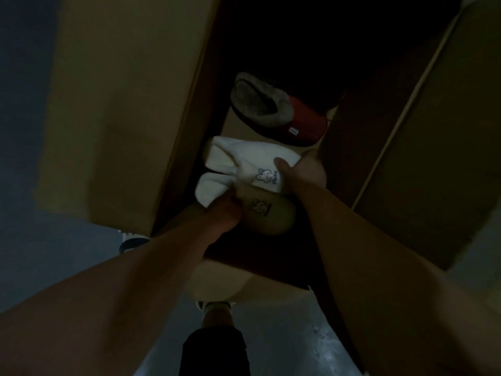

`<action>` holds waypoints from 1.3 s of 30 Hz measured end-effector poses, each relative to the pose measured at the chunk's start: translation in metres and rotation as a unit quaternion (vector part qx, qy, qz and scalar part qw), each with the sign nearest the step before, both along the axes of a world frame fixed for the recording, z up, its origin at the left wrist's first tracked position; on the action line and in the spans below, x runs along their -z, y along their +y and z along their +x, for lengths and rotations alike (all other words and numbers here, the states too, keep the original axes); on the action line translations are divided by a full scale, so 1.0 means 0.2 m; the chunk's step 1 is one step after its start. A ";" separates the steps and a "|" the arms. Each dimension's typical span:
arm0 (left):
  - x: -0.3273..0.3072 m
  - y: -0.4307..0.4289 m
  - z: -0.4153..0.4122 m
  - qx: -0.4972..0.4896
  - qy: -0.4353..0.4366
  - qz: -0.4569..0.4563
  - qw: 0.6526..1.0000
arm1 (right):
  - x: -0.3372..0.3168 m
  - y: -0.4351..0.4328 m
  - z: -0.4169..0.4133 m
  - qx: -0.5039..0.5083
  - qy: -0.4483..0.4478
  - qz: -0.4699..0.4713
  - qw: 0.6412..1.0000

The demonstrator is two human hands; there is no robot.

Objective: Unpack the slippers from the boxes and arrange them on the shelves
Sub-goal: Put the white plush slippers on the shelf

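The left hand is curled tight round the edge of a tan slipper, which carries a small dark bunny print on its top and lies at the near end of an open cardboard box. The right hand grips a white slipper just beyond it: the thumb lies across the top, beside a little bunny picture, and the fingers are hidden underneath. A second white slipper sits below and to the left of the first, touching both it and the tan slipper; whether the left hand also holds it I cannot tell. Both forearms reach down into the box from the bottom corners of the view. Farther in, apart from the hands, a red slipper with grey fleece lining and a small white tag rests on the brown bottom of the box — beyond it the inside is too dark to make out. The box's long flaps stand open, the left flap and the right flap. Below the box lies a grey floor, with a foot on it.
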State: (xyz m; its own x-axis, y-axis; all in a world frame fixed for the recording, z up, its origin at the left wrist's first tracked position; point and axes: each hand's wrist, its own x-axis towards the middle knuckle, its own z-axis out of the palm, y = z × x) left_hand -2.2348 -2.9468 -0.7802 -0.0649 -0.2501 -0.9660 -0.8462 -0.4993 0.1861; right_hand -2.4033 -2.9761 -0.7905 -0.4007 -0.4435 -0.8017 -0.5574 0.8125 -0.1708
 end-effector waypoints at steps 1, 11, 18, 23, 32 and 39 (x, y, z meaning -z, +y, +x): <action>-0.04 0.01 0.01 -0.019 -0.016 -0.008 1.000 | -0.04 0.00 0.01 0.009 -0.001 -0.007 1.000; -0.38 -0.07 0.16 -0.321 -0.028 -0.045 0.946 | -0.41 -0.02 0.04 0.186 -0.104 0.027 0.977; -0.56 -0.08 0.18 -0.445 0.055 0.002 0.894 | -0.60 0.08 0.04 0.351 -0.142 -0.002 0.926; -0.66 -0.07 0.20 -0.497 0.051 -0.021 0.866 | -0.79 0.12 0.04 0.412 -0.184 -0.015 0.892; -1.14 -0.11 0.30 -0.512 0.146 0.137 0.836 | -1.27 0.33 0.08 0.492 -0.212 -0.075 0.841; -1.58 -0.24 0.42 -0.447 0.211 0.049 0.868 | -1.72 0.35 0.17 0.518 -0.222 -0.114 0.818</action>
